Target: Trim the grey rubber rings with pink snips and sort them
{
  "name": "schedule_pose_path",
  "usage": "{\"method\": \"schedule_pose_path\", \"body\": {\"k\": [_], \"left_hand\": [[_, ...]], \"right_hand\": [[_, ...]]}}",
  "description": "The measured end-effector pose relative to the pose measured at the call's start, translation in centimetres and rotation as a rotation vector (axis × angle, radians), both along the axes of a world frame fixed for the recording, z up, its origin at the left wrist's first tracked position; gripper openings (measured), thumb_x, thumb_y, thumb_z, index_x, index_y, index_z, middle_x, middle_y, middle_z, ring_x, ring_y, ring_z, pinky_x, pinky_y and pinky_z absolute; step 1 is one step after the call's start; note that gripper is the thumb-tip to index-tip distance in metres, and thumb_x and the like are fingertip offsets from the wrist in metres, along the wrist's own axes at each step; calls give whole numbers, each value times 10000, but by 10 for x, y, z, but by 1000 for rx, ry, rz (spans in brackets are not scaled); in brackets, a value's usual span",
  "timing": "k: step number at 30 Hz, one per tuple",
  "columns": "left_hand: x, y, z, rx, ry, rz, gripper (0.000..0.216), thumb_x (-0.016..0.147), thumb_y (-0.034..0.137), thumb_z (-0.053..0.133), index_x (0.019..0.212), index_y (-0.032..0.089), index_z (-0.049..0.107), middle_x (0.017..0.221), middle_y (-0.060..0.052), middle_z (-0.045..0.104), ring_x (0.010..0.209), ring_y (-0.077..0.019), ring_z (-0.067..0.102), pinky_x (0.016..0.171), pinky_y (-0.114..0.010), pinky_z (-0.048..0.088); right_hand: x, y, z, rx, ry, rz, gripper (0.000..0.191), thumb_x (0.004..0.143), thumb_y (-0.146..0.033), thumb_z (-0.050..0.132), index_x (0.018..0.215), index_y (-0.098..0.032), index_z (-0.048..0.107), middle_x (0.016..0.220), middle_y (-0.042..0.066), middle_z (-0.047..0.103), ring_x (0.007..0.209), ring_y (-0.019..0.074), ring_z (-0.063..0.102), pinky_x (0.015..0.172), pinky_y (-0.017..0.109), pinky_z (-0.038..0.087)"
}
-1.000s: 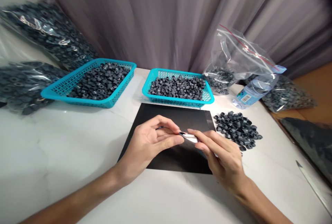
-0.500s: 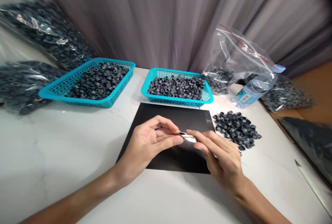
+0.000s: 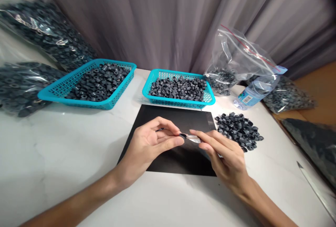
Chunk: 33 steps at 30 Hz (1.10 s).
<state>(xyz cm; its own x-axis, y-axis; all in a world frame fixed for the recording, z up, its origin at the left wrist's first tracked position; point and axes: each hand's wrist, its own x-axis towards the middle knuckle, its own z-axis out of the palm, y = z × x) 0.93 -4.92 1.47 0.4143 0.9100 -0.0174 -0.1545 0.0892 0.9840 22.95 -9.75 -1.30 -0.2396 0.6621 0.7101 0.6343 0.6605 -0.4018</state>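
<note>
Just below center frame, you've got a small dark piece (image 3: 183, 135) pinched between the thumb and fingertips of your left hand (image 3: 145, 141), with only a bit of it poking out. Your right hand (image 3: 227, 155) has a narrow grip too, fingertips and thumb closed on a slim pale item (image 3: 194, 139), and its left end meets the dark piece. Can't tell exactly what that pale item is, since your fingers cover part of it. Both hands are over the black mat (image 3: 168, 160), which lies on the white tabletop (image 3: 68, 171).

Right of center, just beside the mat and your right hand, you've got a loose pile of dark pieces (image 3: 237, 130). Above the mat there's a turquoise basket (image 3: 181, 102) loaded with similar bits, and left of that a second turquoise basket (image 3: 60, 88), also loaded.

Upper right has a clear zip bag (image 3: 236, 50) with pieces in the bottom, a water bottle (image 3: 256, 89) leaning over next to it, and another filled bag (image 3: 288, 95) behind that. Two bulging bags (image 3: 44, 27) fill your left edge, and a gray curtain (image 3: 162, 20) hangs across the top.
</note>
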Motion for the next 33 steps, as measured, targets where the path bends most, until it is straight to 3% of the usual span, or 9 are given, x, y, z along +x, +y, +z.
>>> {"method": "schedule_pose_path", "body": {"k": [27, 33], "left_hand": [[2, 1, 0, -2, 5, -21, 208, 790, 246, 870, 903, 221, 698, 899, 43, 725, 882, -97, 730, 831, -163, 571], [2, 2, 1, -7, 15, -14, 215, 790, 265, 871, 902, 220, 693, 891, 38, 724, 895, -116, 737, 839, -185, 567]], "right_hand": [[-7, 0, -4, 36, -8, -30, 255, 1041, -137, 528, 1227, -86, 694, 783, 58, 654, 611, 134, 510, 567, 269, 422], [-4, -1, -3, 42, 26, -42, 248, 1027, -103, 537, 1222, -94, 690, 867, 94, 712, 664, 148, 592, 604, 277, 464]]}}
